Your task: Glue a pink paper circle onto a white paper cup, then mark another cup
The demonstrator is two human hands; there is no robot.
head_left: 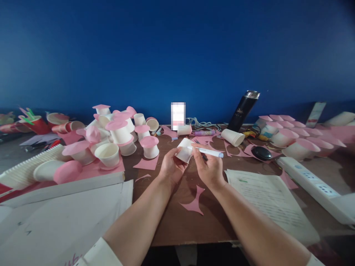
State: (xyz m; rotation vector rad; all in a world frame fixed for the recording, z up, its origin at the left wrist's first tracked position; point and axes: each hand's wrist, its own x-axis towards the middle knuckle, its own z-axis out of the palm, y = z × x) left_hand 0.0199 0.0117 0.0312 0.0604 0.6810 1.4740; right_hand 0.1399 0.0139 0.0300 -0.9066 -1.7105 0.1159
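A small white paper cup is gripped in my left hand, fingers curled round its lower side. My right hand holds a white marker with a pale blue end, and its tip side meets the cup's wall. Something dark shows by the right fingers, too small to make out. On the brown table below the hands lies a curved pink paper scrap. Left of the cup stands a white cup with a pink paper disc on top.
White cups with pink discs crowd the left and right. A black thermos leans against the blue wall. Nearby are a black mouse, a printed sheet, a power strip, a stack of cups and a white box.
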